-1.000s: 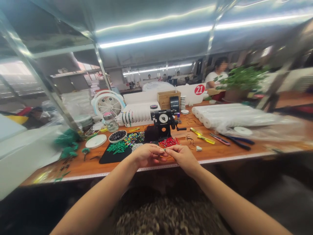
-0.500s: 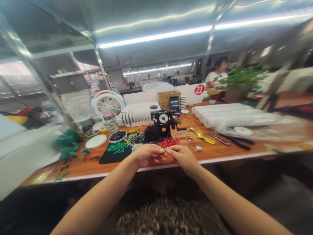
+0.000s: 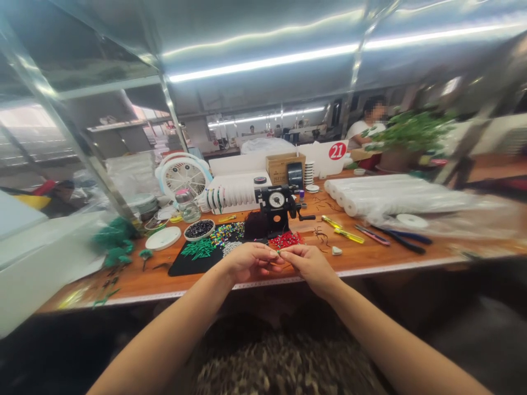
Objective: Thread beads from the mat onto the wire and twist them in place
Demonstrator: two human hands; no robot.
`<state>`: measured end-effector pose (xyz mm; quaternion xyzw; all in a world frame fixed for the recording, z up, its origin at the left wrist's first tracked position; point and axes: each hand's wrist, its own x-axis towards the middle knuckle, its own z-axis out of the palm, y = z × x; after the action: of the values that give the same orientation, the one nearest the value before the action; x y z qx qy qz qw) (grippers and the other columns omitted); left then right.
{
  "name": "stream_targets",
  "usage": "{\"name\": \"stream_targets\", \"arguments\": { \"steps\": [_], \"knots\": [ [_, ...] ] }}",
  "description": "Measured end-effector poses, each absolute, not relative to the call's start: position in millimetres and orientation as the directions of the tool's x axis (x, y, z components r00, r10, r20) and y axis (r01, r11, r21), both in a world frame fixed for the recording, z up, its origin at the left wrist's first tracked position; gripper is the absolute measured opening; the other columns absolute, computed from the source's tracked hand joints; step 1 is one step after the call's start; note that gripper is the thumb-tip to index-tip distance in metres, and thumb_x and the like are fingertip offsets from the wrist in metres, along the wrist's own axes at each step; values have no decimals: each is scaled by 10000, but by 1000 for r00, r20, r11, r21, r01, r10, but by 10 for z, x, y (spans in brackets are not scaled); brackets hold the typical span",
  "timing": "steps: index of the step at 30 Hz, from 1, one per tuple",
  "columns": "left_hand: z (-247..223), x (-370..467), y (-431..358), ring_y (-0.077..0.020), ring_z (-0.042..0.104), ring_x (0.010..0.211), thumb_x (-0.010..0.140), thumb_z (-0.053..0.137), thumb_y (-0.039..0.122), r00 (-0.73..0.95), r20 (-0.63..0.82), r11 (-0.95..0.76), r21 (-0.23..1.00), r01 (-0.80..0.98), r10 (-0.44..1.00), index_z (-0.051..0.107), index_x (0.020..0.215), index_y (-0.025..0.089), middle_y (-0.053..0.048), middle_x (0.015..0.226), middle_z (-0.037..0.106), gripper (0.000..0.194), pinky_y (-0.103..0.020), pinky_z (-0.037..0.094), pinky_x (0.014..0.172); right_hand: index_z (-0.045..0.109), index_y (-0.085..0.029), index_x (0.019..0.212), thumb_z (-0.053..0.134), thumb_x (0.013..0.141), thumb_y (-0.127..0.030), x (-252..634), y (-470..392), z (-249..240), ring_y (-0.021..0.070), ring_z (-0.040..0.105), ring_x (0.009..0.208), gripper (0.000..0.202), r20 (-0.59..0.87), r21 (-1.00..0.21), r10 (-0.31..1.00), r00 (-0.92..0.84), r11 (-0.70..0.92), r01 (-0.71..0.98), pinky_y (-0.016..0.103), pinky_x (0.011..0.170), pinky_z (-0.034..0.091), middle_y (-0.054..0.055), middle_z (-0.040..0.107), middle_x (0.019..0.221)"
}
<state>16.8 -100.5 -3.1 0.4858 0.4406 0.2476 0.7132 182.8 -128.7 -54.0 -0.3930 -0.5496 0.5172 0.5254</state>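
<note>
My left hand (image 3: 253, 261) and my right hand (image 3: 307, 265) meet fingertip to fingertip over the table's front edge. Both are pinched closed around a tiny green bead (image 3: 279, 252), and anything else between the fingers is too small to make out. Just beyond them lie red beads (image 3: 285, 240) at the foot of a black hand-cranked machine (image 3: 276, 204) with a dial. To the left, a black mat (image 3: 181, 267) carries green tube beads (image 3: 200, 249), multicoloured beads (image 3: 224, 233) and silvery beads (image 3: 231, 248). A white dish of black beads (image 3: 200, 230) stands at the mat's back.
Right of the machine lie yellow cutters (image 3: 349, 236), dark-handled pliers (image 3: 405, 241) and wrapped white rolls (image 3: 382, 192). A fan (image 3: 184, 176), glass jar (image 3: 188, 208) and white lid (image 3: 163, 238) stand left. A person (image 3: 366, 123) sits behind a plant (image 3: 411, 131).
The view has shifted very slightly. Both hands keep almost the same pinched position, and nothing on the table has visibly moved.
</note>
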Motion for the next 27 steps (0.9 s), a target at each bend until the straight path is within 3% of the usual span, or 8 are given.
{"name": "stream_targets", "arguments": {
  "steps": [5,9,14,17,20,23,27],
  "knots": [
    [-52,173,-1010,-178,628,670,546,783,241,475,-373,375,922,95,797,635,694,108,-100,766,671,248,-205,376,481,709,-147,757,603,737,-365,1817,-1300,-544,171,596,693,244,167,-985,979,-117,160,-71,269,640,430,44,697,736],
    [-74,176,-1049,-137,565,530,563,768,299,421,-326,304,945,120,846,609,671,122,-65,623,632,261,-226,382,480,691,-159,792,556,775,-360,1794,-1314,-567,181,597,748,243,226,-974,968,-105,225,-16,288,714,432,39,692,766],
    [-65,161,-1105,-76,448,462,599,708,294,326,-215,168,972,166,921,585,638,128,-2,544,552,210,-202,341,479,610,-170,769,502,814,-336,1736,-1370,-599,158,538,606,203,352,-907,936,-10,344,241,264,584,411,13,605,647],
    [-39,155,-1122,-63,376,429,602,664,292,304,-181,123,972,200,935,564,623,134,26,501,499,189,-198,276,446,591,-174,790,426,869,-261,1710,-1399,-631,159,522,636,202,545,-718,836,-68,507,477,268,610,415,36,568,695],
    [-14,148,-1133,-69,321,412,588,631,287,302,-160,84,965,249,940,552,602,146,60,444,421,162,-211,238,435,610,-166,824,367,881,-157,1703,-1376,-656,203,512,804,250,765,-368,620,-177,646,669,312,727,430,92,552,849],
    [-10,127,-1130,-80,299,413,580,596,259,305,-137,31,944,329,943,551,573,155,70,422,393,114,-226,208,432,601,-144,929,340,870,-88,1690,-1312,-647,227,471,950,273,830,-69,413,-375,743,666,358,871,408,113,537,958],
    [-50,69,-1080,-106,348,457,567,583,238,303,-90,-55,896,440,949,578,538,155,54,445,445,88,-241,231,464,578,-105,924,335,869,-81,1643,-1224,-614,218,461,898,251,772,71,330,-543,805,589,344,854,423,108,527,871]
  ]
}}
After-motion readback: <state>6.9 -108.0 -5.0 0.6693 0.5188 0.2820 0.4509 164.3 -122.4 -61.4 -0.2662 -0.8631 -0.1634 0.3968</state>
